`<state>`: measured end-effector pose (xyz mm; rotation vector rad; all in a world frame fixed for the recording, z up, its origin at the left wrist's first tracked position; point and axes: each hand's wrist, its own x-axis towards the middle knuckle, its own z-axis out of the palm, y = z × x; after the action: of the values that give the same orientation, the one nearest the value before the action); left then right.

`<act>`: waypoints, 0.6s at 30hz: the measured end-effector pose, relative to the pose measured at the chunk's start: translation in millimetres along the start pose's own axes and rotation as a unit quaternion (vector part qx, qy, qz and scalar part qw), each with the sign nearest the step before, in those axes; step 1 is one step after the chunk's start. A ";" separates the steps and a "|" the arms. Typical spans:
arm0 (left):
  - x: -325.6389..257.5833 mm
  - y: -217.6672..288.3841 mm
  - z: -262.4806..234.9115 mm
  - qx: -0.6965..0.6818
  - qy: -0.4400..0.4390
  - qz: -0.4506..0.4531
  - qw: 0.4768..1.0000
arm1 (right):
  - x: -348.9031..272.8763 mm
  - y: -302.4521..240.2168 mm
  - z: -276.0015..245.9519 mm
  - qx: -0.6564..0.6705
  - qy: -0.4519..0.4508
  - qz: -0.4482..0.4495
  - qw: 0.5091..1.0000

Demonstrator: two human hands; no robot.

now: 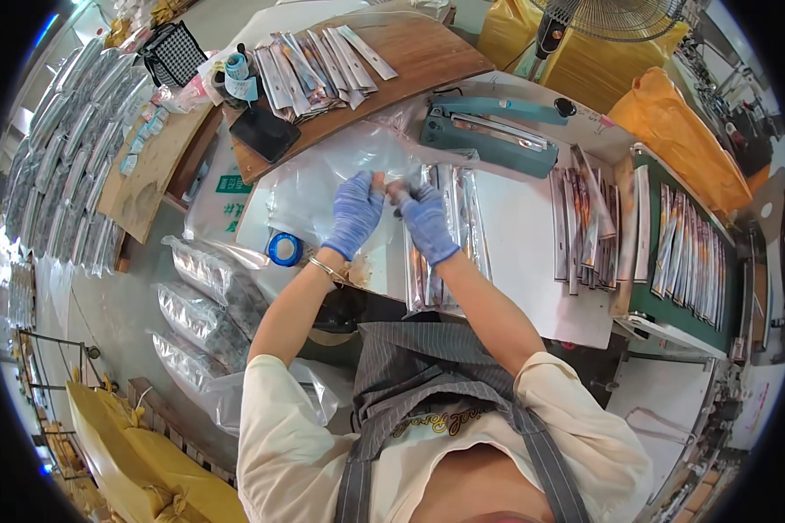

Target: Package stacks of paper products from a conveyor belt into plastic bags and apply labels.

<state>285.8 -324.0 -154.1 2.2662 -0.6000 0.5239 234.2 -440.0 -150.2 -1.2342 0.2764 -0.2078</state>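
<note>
Both my hands wear blue knitted gloves with bare fingertips, and they nearly meet above the middle of the bench. The fingers of my left hand (356,215) are pinched at the edge of a clear plastic bag (323,174), part of a loose spread of bags. Close beside it, my right hand (426,222) has its fingers drawn together; a slight blur hides what they hold. Under my right wrist lies a bundle of slim printed packets in clear film (467,209). A blue roll of tape (284,249) rests left of my left wrist.
Behind my hands stands a teal bag sealer (488,131). Slim packets (584,222) lie at right, beside a green-lined tray (641,301) with more. A wooden board (410,65) carries packets and a black phone (264,133). Filled silvery bags (205,314) sit at lower left.
</note>
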 end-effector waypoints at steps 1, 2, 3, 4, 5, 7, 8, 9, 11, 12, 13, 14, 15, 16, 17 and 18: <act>3.1 -0.8 -1.3 -0.001 -0.002 0.001 1.000 | 5.4 0.7 0.7 -0.040 0.016 -0.052 0.998; 8.5 -4.4 -4.2 0.037 0.009 0.002 0.999 | 11.8 3.0 -2.0 -0.108 0.029 -0.072 0.991; 12.6 -12.9 -11.0 0.080 0.022 -0.001 0.997 | 10.7 3.5 -1.8 -0.107 0.027 -0.070 0.991; 18.7 -24.4 -21.6 0.088 0.068 -0.017 0.994 | 9.2 3.5 -2.9 -0.175 0.018 -0.080 0.981; 20.1 -28.5 -30.3 0.085 0.065 -0.017 0.994 | 8.9 2.8 -8.9 -0.245 0.013 -0.090 0.965; 26.7 -24.7 -50.3 0.129 0.116 -0.048 0.984 | -2.4 -1.2 -13.0 -0.258 -0.011 -0.094 0.961; 24.1 -9.3 -47.7 0.122 0.112 -0.042 0.985 | -7.1 -0.3 -16.9 -0.264 -0.004 -0.132 0.955; 11.1 10.2 -40.8 0.098 0.051 0.055 0.992 | -9.9 3.1 -22.1 -0.272 0.006 -0.169 0.947; -6.6 28.0 -28.4 0.059 -0.013 0.163 0.985 | -24.8 1.7 -29.3 -0.245 0.014 -0.131 0.961; -12.2 20.5 -17.2 0.193 -0.089 0.090 0.973 | -33.1 3.8 -31.5 -0.249 0.014 -0.141 0.958; -16.0 12.9 -9.5 0.323 -0.160 0.019 0.933 | -41.9 6.4 -33.7 -0.254 0.016 -0.154 0.955; -13.4 -6.2 -12.8 0.318 -0.130 -0.010 0.939 | -48.2 20.3 -42.7 -0.301 0.034 -0.176 0.937; -11.0 -23.2 -20.1 0.311 -0.099 -0.038 0.944 | -56.6 32.4 -48.0 -0.347 0.051 -0.197 0.916; -7.8 -8.5 -18.5 0.366 -0.087 -0.017 0.927 | -66.2 32.2 -55.8 -0.395 0.047 -0.201 0.895; -2.4 16.0 -19.2 0.415 -0.070 0.009 0.907 | -72.8 25.8 -70.5 -0.444 0.048 -0.201 0.872; -2.9 36.6 -13.8 0.380 -0.070 0.021 0.922 | -76.3 18.9 -89.6 -0.468 0.049 -0.198 0.860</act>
<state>260.5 -336.3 -126.8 3.0505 -0.5766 0.7073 133.5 -491.3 -188.0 -2.2597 0.2062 -0.5311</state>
